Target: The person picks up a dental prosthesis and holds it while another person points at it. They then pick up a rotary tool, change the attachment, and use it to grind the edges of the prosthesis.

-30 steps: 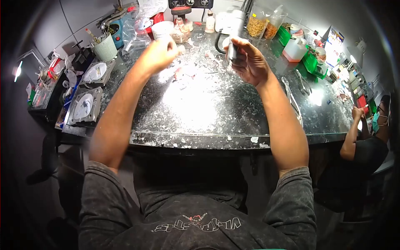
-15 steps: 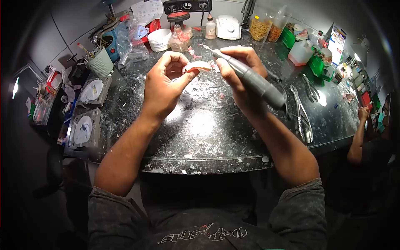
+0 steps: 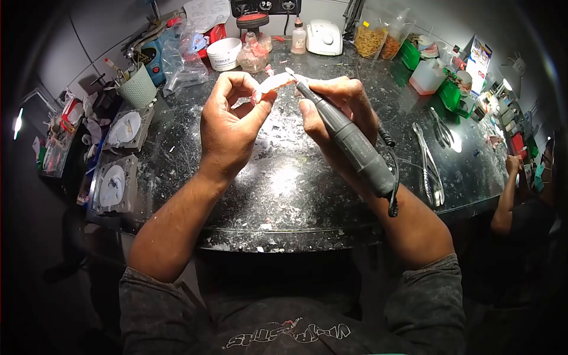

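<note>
Between thumb and fingers, my left hand (image 3: pixel 231 118) pinches a pink and whitish denture (image 3: pixel 273 84) above the dark bench. My right hand (image 3: pixel 340 109) is wrapped round a grey rotary handpiece (image 3: pixel 352 142), held like a pen with its coiled cable hanging at the back end. The bur tip (image 3: pixel 290 71) points up and left, right at the denture's right end. Part of the denture is covered by my left fingers.
Long metal pliers (image 3: pixel 429 165) and a smaller pair (image 3: pixel 442 130) lie at right. Two plaster-filled flasks (image 3: pixel 115 189) stand at left, near a cup of tools (image 3: pixel 137 87). A white tub (image 3: pixel 225 54) and a dropper bottle (image 3: pixel 298 38) stand behind. Another person's arm (image 3: pixel 506 195) shows far right.
The handpiece has swung more upright, its back end moving down and left, and its tip is closer to the denture. My left hand has turned the denture so its right end tilts up.
</note>
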A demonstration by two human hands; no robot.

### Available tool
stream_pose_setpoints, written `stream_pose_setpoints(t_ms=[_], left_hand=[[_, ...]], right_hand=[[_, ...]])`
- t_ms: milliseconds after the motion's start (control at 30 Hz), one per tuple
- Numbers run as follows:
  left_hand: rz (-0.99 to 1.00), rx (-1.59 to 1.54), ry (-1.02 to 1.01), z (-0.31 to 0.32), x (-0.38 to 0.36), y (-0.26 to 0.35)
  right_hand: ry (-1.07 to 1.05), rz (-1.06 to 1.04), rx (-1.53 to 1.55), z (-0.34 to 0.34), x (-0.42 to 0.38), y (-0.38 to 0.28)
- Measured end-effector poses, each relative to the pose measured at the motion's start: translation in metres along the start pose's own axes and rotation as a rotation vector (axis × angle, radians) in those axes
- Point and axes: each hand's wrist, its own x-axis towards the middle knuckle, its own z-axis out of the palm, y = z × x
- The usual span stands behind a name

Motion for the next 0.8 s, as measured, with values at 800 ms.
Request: stream_pose_setpoints(t_ms=[800], left_hand=[[0.336,0.436,0.011,-0.002,0.001,0.004]], right_hand=[[-0.075,0.318,-0.019,-0.004,0.004,0.001]])
